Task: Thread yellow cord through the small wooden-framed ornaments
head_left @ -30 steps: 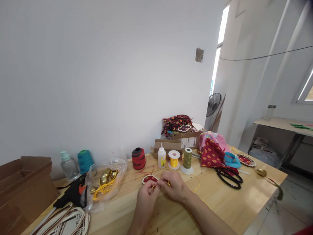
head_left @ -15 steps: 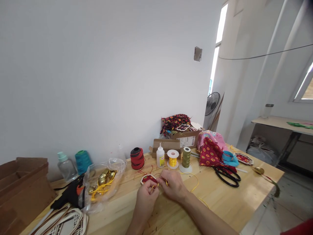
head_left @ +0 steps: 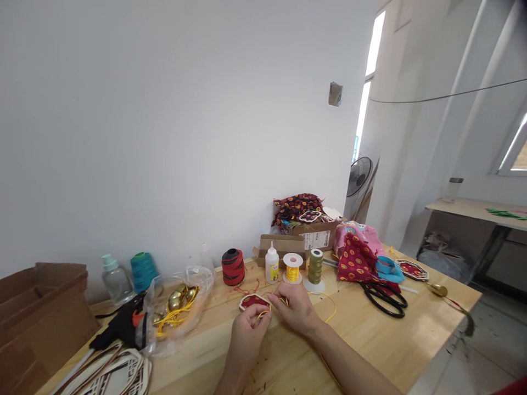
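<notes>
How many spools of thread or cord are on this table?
4: a teal thread cone at left, a red thread spool near the middle, then further right a white spool of yellow cord and an olive thread cone. Cardboard boxes may hide more.

Hidden behind left hand: lower edge of red patch. Too small to tell: path of yellow cord between fingertips, whether knotted or loose. Tucked out of sight: some fingers of right hand. Cut off by bottom edge: both forearms, wooden frames. By left edge: cardboard box. Too small to read: print on white bottle. Cut off in lower right corner: something red, impossible to name.
</notes>
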Tool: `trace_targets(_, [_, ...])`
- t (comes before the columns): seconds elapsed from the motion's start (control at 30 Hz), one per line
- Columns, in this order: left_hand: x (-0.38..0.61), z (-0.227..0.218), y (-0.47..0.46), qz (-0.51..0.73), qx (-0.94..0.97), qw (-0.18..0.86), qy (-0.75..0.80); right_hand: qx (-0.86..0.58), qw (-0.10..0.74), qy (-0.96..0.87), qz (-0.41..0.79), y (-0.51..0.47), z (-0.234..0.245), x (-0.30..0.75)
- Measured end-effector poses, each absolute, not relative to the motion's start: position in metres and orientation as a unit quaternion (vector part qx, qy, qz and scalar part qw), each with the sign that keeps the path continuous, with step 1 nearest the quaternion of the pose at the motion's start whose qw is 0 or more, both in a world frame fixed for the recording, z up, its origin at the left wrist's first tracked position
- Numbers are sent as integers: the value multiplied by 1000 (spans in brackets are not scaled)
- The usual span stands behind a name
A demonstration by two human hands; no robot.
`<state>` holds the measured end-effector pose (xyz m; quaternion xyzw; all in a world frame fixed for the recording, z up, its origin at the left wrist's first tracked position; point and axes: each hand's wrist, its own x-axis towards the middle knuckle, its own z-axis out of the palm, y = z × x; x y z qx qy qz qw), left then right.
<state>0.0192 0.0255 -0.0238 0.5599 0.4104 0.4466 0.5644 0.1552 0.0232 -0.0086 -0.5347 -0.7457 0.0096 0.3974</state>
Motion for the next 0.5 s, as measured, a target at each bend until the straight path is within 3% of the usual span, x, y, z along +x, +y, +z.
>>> trace_targets(0.5, [22, -19, 25, 452, 597, 512, 420, -536, 371, -757, -38, 19, -6, 150])
